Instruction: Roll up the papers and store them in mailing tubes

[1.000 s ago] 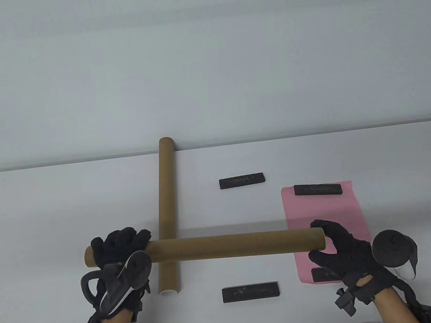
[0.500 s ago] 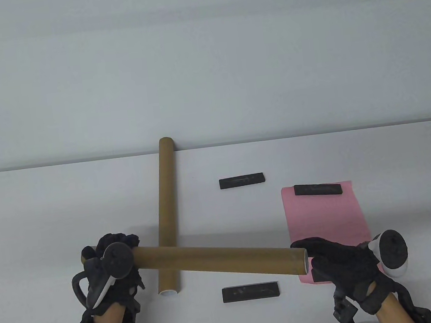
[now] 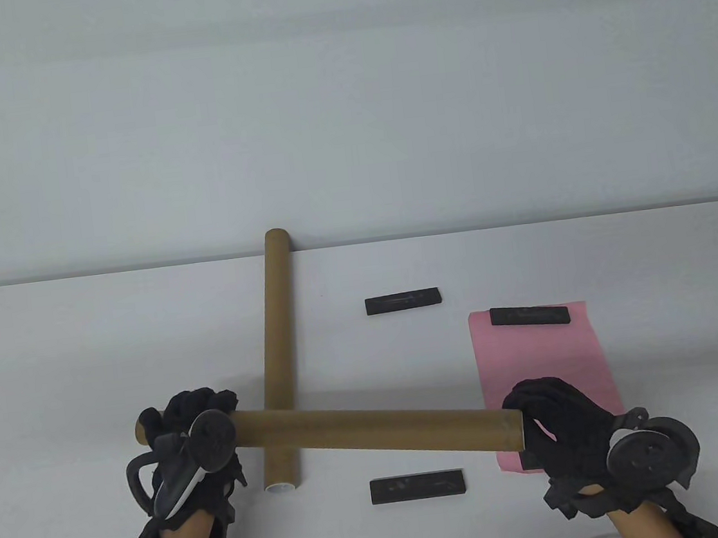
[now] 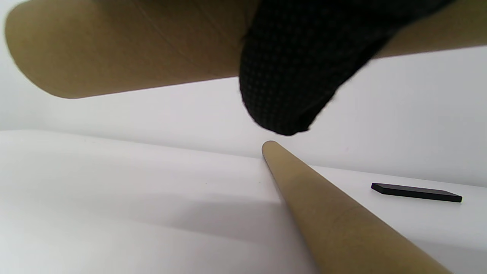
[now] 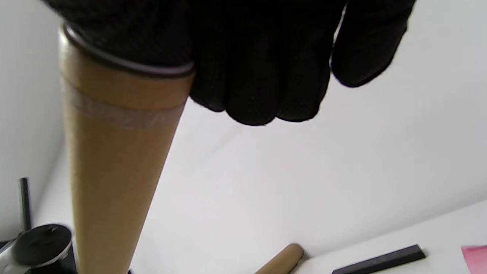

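Across the lower middle of the table view, a brown mailing tube (image 3: 377, 427) hangs above the tabletop (image 3: 83, 352), tilted so its right end sits lower in the frame. Left hand (image 3: 190, 431) has its grip wrapped round the tube near the left end, fingers curled over the top; in the left wrist view a gloved finger (image 4: 296, 68) lies across the cardboard. Right hand (image 3: 561, 427) is cupped over the tube's right end, fingers curled round the rim, and the right wrist view shows the glove covering that end just above a band of clear tape.

Underneath, a second tube (image 3: 278, 356) lies flat, running from the tabletop's far edge down toward the bottom of the frame, its white-capped near end just left of centre. The held tube crosses over it.

On the right, a pink paper (image 3: 541, 365) lies flat, a black bar (image 3: 531, 315) resting on its top edge. Another black bar (image 3: 403, 301) sits at centre, and a third (image 3: 417, 487) lies near the bottom centre.
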A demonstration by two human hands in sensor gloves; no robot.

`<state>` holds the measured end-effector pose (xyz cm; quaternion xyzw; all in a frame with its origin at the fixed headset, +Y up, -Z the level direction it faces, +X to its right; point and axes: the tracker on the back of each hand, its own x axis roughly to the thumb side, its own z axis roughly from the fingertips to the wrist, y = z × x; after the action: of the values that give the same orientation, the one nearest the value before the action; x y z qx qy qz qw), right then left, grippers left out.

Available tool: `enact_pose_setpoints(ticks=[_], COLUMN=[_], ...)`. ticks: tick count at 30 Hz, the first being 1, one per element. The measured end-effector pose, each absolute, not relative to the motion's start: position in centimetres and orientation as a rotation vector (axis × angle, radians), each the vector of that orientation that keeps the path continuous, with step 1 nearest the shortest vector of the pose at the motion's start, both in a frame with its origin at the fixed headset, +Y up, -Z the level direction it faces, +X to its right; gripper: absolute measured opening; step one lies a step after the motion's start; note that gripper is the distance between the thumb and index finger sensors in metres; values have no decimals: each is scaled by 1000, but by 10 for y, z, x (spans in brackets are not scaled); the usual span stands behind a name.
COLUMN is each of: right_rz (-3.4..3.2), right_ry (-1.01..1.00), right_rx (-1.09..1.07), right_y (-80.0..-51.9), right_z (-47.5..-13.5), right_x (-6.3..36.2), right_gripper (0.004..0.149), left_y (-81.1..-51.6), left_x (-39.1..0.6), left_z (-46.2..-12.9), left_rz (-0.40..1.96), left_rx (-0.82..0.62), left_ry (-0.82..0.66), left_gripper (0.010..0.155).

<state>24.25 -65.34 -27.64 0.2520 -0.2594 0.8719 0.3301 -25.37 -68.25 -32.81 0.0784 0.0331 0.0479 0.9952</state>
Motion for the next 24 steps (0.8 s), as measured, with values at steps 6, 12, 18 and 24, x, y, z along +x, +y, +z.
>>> enact_pose_setpoints(ticks=[6,12,18,24], right_rz=[2319,2461,2870,3149], right_ry=[-841,-953,-456,140], right_rx=[598,496,146,-297], right_y=[-650,-646,-643,-691], right_z=[-270,-276,-334,-414], right_x=[244,252,292,361], right_gripper=[40,37,38,39], left_y=[-675,-671,-670,-670], left_x=[-250,-256,-267,-271], left_z=[-324,-322,-319,-319], left_rz=[78,79,77,70], left_rx=[195,218,239,242], left_ry=[50,108,174,208], left_gripper=[70,71,71,71])
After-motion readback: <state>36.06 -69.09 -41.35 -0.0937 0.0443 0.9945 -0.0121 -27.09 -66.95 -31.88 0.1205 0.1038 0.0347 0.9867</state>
